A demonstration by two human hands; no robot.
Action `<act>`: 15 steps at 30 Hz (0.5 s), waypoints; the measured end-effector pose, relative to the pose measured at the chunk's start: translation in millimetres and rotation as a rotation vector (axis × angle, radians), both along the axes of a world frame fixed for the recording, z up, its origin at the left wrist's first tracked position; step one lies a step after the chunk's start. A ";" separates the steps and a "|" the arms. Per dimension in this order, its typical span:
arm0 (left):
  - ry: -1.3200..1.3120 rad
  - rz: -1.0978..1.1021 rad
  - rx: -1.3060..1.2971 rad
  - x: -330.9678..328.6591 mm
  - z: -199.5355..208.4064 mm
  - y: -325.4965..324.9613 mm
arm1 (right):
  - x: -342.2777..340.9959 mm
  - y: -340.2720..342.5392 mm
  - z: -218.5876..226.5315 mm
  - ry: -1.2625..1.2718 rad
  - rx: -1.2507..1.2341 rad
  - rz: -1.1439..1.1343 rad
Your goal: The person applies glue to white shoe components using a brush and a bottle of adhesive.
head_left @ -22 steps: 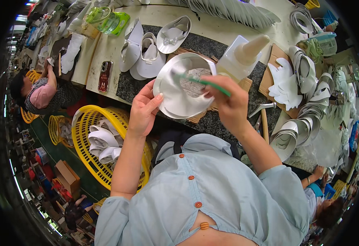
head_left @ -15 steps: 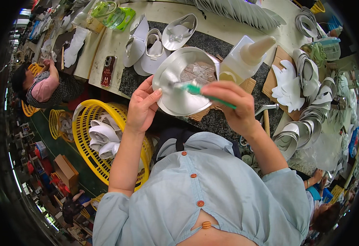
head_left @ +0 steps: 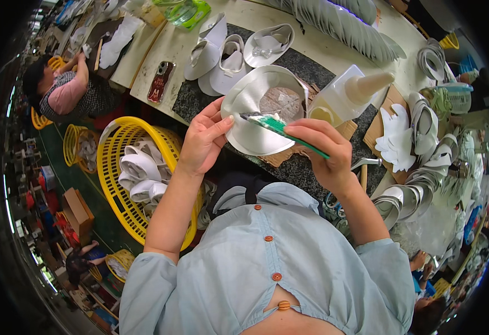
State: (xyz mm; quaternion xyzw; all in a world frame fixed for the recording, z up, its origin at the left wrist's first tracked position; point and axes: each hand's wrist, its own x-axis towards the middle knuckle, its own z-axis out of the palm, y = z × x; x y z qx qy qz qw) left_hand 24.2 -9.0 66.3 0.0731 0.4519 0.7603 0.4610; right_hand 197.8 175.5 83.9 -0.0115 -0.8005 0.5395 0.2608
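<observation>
My left hand pinches the left edge of a silvery-white shoe upper, thumb on the inner face and fingers behind. In my right hand is a green-handled brush, gripped between thumb and fingers. Its whitish-coated head lies over the upper's inner surface, close to my left thumb. Whether the bristles touch the surface is hard to tell. A clear bottle with a beige nozzle and yellowish liquid stands just beyond my right hand. Past the upper lie several finished-looking white shoe uppers, one with a bow.
A yellow basket of white shoe parts stands left of me. Bent white pieces line the table's right side, near a hammer. A row of grey-white pieces lies at the back. A phone rests left; a co-worker sits beyond.
The brush head, blurred before, now shows clearly on the upper, with its handle tilted more steeply. The whole view has shifted slightly. Both hands keep their holds.
</observation>
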 end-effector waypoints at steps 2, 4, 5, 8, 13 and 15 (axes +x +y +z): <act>-0.004 0.047 0.024 -4.1 -3.1 -4.3 | -9.0 -2.1 1.8 -0.048 0.145 0.103; -0.003 0.092 0.012 -6.1 -6.7 -15.4 | -14.7 -4.8 0.4 -0.084 0.002 0.123; -0.009 0.109 0.003 -4.6 -5.5 -20.2 | -14.6 -5.7 -1.8 -0.134 -0.143 0.116; -0.026 0.096 0.107 -1.8 -10.5 -28.6 | -24.6 -14.5 -12.3 -0.228 -0.392 -0.072; -0.023 0.212 0.165 -1.5 -24.3 -39.8 | -27.8 -35.2 -16.6 -0.026 0.084 -0.186; -0.042 0.267 0.188 2.2 -24.8 -47.5 | -29.5 -41.1 -17.2 -0.046 0.188 -0.057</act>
